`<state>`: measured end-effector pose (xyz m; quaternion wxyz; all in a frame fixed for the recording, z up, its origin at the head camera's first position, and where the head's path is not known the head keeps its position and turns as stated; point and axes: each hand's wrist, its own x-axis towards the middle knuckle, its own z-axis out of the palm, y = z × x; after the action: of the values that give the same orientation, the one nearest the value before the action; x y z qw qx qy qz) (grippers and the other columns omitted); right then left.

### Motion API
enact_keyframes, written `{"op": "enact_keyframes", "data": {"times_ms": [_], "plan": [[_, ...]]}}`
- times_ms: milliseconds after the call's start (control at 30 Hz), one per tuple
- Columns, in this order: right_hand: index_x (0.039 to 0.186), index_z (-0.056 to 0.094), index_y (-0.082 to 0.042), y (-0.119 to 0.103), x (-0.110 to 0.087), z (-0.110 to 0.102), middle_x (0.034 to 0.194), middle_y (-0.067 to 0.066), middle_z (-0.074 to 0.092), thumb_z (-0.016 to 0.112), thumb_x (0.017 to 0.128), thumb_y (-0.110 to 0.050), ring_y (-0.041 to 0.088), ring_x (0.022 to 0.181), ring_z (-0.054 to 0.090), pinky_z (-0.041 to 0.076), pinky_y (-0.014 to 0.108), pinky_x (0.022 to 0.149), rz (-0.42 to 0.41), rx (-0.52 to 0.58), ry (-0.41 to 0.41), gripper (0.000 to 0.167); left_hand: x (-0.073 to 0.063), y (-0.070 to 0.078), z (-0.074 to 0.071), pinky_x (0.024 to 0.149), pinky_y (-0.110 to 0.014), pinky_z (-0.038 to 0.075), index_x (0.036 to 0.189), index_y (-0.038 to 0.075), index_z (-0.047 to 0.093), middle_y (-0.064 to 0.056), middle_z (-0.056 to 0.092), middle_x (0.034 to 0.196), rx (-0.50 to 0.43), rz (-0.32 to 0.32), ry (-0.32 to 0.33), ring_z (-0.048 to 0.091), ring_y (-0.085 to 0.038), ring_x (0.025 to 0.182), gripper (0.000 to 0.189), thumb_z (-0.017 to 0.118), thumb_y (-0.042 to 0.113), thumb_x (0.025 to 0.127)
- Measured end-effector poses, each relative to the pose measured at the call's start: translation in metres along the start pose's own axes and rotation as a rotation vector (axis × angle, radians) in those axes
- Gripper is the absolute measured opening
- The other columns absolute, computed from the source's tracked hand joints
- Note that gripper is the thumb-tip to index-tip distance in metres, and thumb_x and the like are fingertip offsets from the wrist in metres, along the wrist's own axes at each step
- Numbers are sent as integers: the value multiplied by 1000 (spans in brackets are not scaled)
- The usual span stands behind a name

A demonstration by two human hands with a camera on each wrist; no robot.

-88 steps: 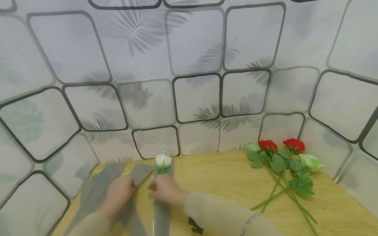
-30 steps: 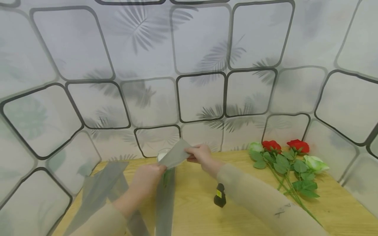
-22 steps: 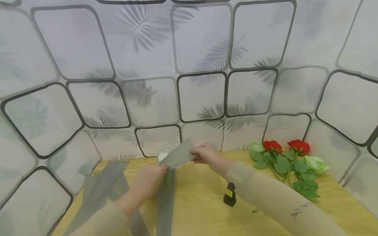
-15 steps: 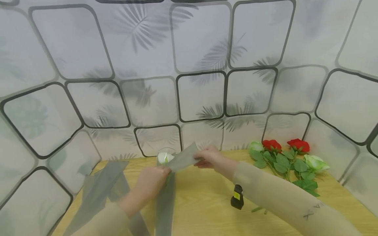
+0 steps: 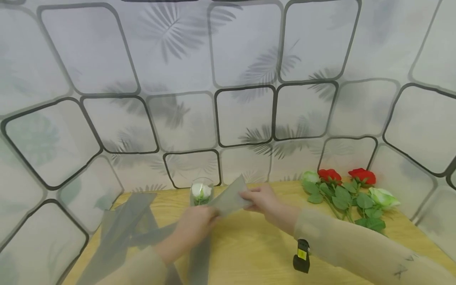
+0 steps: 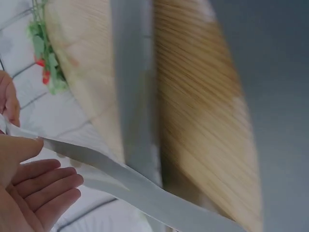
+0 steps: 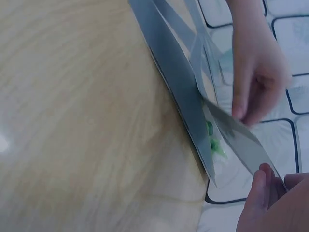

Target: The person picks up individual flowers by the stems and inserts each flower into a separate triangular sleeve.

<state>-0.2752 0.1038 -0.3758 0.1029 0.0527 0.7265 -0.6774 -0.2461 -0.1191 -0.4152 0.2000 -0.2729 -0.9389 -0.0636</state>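
Observation:
My left hand (image 5: pixel 196 227) pinches a long grey flower sleeve (image 5: pixel 231 196) near its upper end, thumb against the near edge. At the sleeve's end corner, the fingertips of my right hand (image 5: pixel 265 202) grip it too. This end is raised and slants up to the right between the hands; the rest trails left behind my left hand. Beneath and behind lies another sleeve (image 5: pixel 199 263), flat on the table, with a white rose (image 5: pixel 201 192) inside its clear top. My left forearm and hand hide part of that sleeve and the rose's stem.
Several grey sleeves (image 5: pixel 119 229) overlap at the table's left. At the back right lie red roses (image 5: pixel 329 175) and white-green roses (image 5: pixel 382 197) with leafy stems. A small black item (image 5: pixel 301 256) with a yellow patch is at my right sleeve. Patterned cloth walls (image 5: pixel 246 118) enclose the table.
My left hand came from the pile with the grey sleeve, and my right hand left the white rose's stem for its end. Lately both hands have shifted right, uncovering the rose.

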Motion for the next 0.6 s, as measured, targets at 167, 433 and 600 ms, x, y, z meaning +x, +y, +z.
{"op": "enact_keyframes", "data": {"times_ms": [167,433,600], "plan": [[127,65,18,8,-15,1,126,35,69,71,100,-9,40,105,77,67,37,86,-20,-24,28,39,9,15,-3,62,-27,61,112,13,78,-5,82,99,-77,-42,-20,75,-16,74,30,84,34,91],[116,70,16,20,-26,-5,106,17,75,72,98,-10,14,79,72,67,30,78,-30,-7,-5,32,18,32,3,77,-33,65,119,10,75,-7,82,110,-242,-33,1,79,-22,92,37,83,34,92],[111,71,15,28,-31,-11,98,10,77,73,98,-12,12,77,72,65,27,76,-21,3,-57,30,23,41,4,86,-37,66,121,13,76,-6,82,114,-280,-49,-32,79,-22,100,34,80,36,95]]}}
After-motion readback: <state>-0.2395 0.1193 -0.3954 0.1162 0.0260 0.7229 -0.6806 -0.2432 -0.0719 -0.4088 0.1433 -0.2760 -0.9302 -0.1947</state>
